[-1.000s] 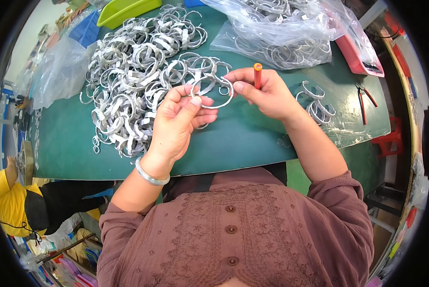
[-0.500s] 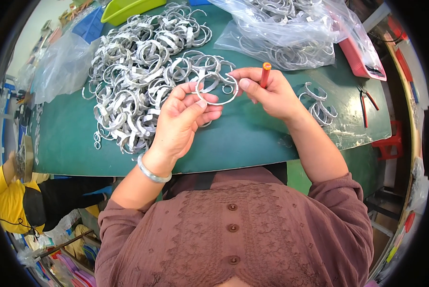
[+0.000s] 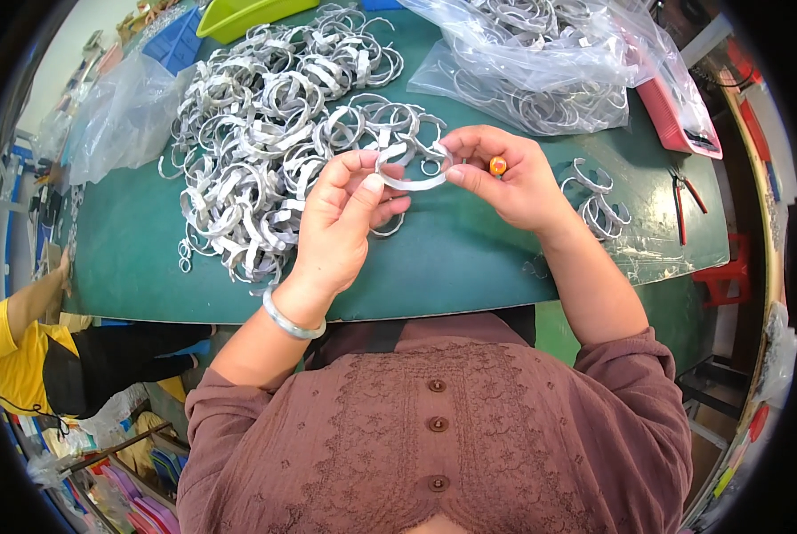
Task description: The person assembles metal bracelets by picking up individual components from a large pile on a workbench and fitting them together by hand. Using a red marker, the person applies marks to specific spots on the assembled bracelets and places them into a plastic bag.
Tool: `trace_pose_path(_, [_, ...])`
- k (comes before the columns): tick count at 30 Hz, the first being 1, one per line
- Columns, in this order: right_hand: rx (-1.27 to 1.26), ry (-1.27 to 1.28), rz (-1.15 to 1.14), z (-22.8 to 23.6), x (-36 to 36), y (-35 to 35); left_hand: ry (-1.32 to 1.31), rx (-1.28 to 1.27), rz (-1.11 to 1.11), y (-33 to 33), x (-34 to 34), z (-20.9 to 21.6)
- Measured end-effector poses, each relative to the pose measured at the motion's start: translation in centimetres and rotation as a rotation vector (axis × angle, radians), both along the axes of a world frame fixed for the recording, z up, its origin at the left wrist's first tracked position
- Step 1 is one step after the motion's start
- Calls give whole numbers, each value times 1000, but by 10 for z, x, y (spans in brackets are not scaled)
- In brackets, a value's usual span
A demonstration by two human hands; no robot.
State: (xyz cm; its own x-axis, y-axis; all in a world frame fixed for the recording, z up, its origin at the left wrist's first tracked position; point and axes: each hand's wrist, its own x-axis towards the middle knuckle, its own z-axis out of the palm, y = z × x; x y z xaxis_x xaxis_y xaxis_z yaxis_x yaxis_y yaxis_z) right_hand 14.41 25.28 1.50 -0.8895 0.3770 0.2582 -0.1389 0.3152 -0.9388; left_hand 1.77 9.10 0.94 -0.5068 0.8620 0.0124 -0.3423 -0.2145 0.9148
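Note:
Between my two hands is a silvery open cuff bracelet (image 3: 414, 186), held above the green table (image 3: 470, 276). My left hand (image 3: 334, 214) pinches its left side between thumb and fingers. The thumb and index finger of my right hand (image 3: 519, 182) close on its right end. A slim red stick with an orange round end (image 3: 497, 165), like a pencil or marker, is tucked in my right hand and points almost straight up. Just left of and beyond my hands lies a big heap of similar silvery cuffs (image 3: 265, 133).
Clear plastic bags of cuffs (image 3: 541, 89) lie at the back right, beside a pink tray (image 3: 674, 120). Several loose cuffs (image 3: 599, 205) and red-handled pliers (image 3: 683, 205) are on the right. A green bin (image 3: 247, 16) stands at the back; a person in yellow (image 3: 25, 356) is at the left.
The bracelet has tipped, its band now seen more from the side. My right fingers have closed on its right end, and the red stick has turned end-on.

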Motion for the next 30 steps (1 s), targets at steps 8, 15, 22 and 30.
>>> trace_pose_path(8, [374, 230, -42, 9, -2, -4, 14, -54, 7, -5, -3, -2])
trace_pose_path(15, [493, 301, -72, 7, -3, -7, 13, 12, 0, -7, -2, 0])
trace_pose_path(22, [536, 262, -108, 7, -2, -11, -7, 23, 13, -9, -2, 2])
trace_pose_path(30, [761, 253, -144, 10, -2, -12, 4, 42, 17, -11, -4, 3])
